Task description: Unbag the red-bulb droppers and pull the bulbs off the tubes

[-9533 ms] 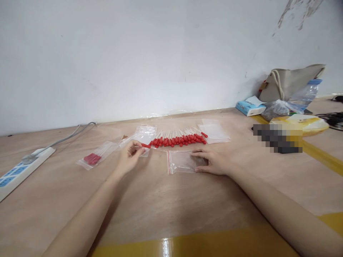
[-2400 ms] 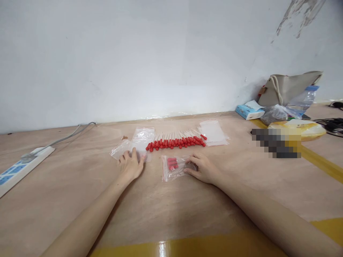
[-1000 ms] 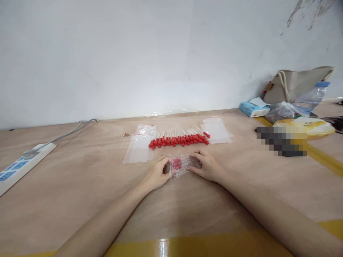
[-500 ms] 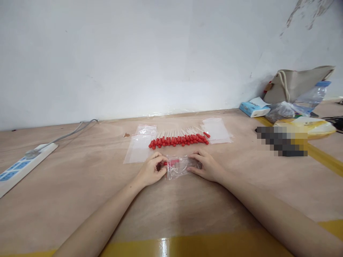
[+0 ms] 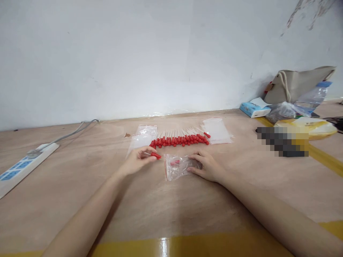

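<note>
My left hand (image 5: 139,159) is closed in a pinch on a red-tipped stick (image 5: 155,155), its red end pointing right, just left of a clear zip bag (image 5: 175,170). The bag lies with its red-lined mouth to the left, and something red shows inside it. Fingers and thumb of my right hand (image 5: 205,165) grip the bag's right end. Beyond both hands lies a row of pale sticks with red tips (image 5: 179,140), their red ends toward me.
Flat clear bags (image 5: 144,135) lie left of the row, and more bags (image 5: 217,130) lie right of it. A power strip (image 5: 29,164) is at far left. At right are a tissue pack (image 5: 254,108), a beige bag (image 5: 300,84) and a yellow plastic bag (image 5: 318,126).
My left hand has moved left, away from the bag's mouth, and a red-tipped stick shows in its fingers outside the bag. My right hand stays on the bag.
</note>
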`<state>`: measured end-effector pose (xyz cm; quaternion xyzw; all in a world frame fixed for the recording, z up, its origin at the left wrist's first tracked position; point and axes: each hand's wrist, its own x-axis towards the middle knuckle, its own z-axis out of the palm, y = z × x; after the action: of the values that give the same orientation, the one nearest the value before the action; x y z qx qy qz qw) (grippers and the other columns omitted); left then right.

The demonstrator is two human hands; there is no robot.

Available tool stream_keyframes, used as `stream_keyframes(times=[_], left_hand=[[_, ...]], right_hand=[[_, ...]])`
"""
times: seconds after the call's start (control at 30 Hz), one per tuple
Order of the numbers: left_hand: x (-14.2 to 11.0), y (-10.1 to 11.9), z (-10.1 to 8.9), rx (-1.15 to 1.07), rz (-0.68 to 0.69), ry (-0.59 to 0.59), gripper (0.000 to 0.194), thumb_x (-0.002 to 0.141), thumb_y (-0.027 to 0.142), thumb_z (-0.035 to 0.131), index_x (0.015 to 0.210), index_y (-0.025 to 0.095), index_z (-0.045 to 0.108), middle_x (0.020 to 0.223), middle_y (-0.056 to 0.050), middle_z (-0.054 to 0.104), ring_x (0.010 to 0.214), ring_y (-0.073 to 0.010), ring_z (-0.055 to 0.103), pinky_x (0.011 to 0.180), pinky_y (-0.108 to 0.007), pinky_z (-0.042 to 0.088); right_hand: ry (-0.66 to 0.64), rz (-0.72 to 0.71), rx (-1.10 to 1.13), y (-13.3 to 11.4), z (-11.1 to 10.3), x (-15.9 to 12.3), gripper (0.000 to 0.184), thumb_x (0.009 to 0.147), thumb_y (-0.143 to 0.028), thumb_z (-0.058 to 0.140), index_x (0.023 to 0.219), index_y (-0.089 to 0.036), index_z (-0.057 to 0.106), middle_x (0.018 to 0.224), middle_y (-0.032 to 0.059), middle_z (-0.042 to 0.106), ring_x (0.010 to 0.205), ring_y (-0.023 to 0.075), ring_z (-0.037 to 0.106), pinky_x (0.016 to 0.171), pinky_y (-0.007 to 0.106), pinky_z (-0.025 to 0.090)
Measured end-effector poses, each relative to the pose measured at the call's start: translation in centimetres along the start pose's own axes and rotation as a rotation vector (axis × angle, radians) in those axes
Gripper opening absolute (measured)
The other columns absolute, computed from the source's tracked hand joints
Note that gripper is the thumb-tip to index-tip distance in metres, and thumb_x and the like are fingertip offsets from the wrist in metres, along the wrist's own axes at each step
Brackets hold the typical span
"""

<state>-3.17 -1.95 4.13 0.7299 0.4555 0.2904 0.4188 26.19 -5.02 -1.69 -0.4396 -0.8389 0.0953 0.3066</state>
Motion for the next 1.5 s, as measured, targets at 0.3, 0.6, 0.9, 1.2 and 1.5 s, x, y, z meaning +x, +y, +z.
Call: stream_keyframes(times=[0.3,0.6,0.9,1.2,1.5], left_hand=[[0.0,0.4,-7.6,0.001,0.047,0.78,0.031,0.059,0.029,0.072,0.085,0.018,0.06,0.086,-0.004,0.068,0.081,-0.0168,0.065,0.077,-0.029,0.053],[5.5,-4.7,-1.4,0.268,0.316,0.664,0.017,0.073,0.028,0.057,0.083,0.015,0.064,0.09,-0.006,0.067,0.086,-0.0181,0.063,0.081,-0.033,0.051],[5.6,-5.0,0.7,0.268,0.256,0.521,0.04,0.07,0.022,0.056,0.11,0.017,0.058,0.107,-0.008,0.063,0.094,-0.0199,0.062,0.085,-0.034,0.051],[5.6,-5.2,0.5,0.174,0.103,0.682,0.023,0.076,0.025,0.049,0.093,0.016,0.061,0.099,-0.009,0.065,0.093,-0.0194,0.061,0.083,-0.036,0.049],[1.8,-1.4,3.4,0.46,0.376,0.65,0.007,0.074,0.02,0.053,0.074,0.018,0.059,0.076,-0.002,0.059,0.079,-0.0162,0.055,0.075,-0.03,0.046]], right_hand=[[0.005,0.008,0.02,0.2,0.2,0.1,0.041,0.075,-0.046,0.058,0.105,-0.019,0.058,0.096,0.0077,0.054,0.089,0.0187,0.053,0.08,0.033,0.044],[-0.007,0.014,0.006,0.1,0.1,0.1,0.041,0.075,-0.046,0.057,0.107,-0.02,0.058,0.097,0.0077,0.054,0.088,0.0187,0.053,0.08,0.033,0.045],[0.008,0.013,0.01,0.0,0.2,0.1,0.04,0.075,-0.045,0.058,0.107,-0.021,0.058,0.097,0.0074,0.055,0.088,0.0187,0.053,0.08,0.034,0.045],[-0.012,0.021,0.009,0.1,0.1,0.0,0.041,0.075,-0.045,0.058,0.108,-0.021,0.057,0.098,0.0076,0.054,0.088,0.0189,0.053,0.08,0.034,0.045],[-0.003,0.011,0.008,0.1,0.1,0.0,0.041,0.074,-0.045,0.059,0.108,-0.021,0.057,0.097,0.0075,0.055,0.088,0.0188,0.054,0.079,0.034,0.045]])
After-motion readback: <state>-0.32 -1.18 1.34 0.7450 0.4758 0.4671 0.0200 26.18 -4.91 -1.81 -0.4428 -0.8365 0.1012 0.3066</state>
